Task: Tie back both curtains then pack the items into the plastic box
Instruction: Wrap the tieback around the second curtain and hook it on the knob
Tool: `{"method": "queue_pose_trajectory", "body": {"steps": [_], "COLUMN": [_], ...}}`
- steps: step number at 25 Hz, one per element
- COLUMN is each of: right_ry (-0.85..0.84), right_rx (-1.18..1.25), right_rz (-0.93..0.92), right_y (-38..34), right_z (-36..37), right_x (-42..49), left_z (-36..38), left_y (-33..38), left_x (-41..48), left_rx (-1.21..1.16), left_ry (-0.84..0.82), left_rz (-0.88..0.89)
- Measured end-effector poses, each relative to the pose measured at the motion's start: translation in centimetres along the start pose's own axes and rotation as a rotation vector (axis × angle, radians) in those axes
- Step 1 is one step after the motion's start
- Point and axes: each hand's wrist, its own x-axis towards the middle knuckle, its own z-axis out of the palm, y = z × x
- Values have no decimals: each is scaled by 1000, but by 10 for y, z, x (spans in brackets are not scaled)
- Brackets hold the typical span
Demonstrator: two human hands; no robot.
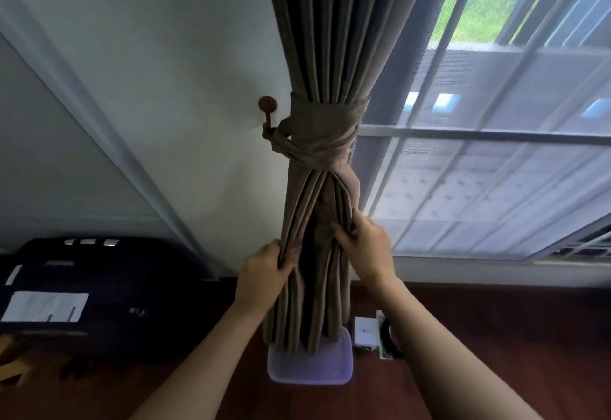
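Note:
A brown-grey curtain (330, 55) hangs gathered at the window's left side. A matching fabric tie-back (325, 128) is wrapped around it and looped over a round wooden wall hook (267, 107). Below the tie, my left hand (263, 274) pinches the folds on the curtain's left edge. My right hand (367, 247) grips the folds on its right side. A clear plastic box (310, 366) sits on the dark wooden floor under the curtain's hem. To the right of the box lie a small white box (365, 333) and a dark item in a clear packet (386, 337).
A dark suitcase with white labels (89, 294) lies on the floor at the left. A window with a mesh screen (496, 171) fills the right side. A white wall (165, 72) is behind the curtain.

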Motion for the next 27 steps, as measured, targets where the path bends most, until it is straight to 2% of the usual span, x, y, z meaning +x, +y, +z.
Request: {"method": "queue_pose_trajectory", "body": {"steps": [2,3,5,7,12,14,18,22,24,27], "right_ry": [-25,70,322,379,376,318,209,143,135,32], "right_rx": [258,335,332,292,58,-5,-86,-61,-50,-79], "right_rz": [65,58,15,4,-108,-121,-130,88,134,147], "right_y": [-5,-9,-13,-17,-16,-18,-23,-9,1,19], "right_z": [-2,-4,-8,-11,-4,2,-11,-32,-43,-57], "right_x": [5,9,19,33,43,44,54,24,-1,-41], "left_z": [-7,-11,-20,-27,-19,-16,-28,-42,-42,-34], "left_y": [-2,0,5,16,29,27,33,26,24,29], "left_x": [16,22,37,51,61,61,62,44,29,-2], "left_rx": [-88,-143,-240,-263,-21,69,56,40,51,36], "left_ry": [-48,-39,44,91,154,165,118,163,171,201], "left_rz": [-48,-51,-15,52,148,163,155,92,77,45]}}
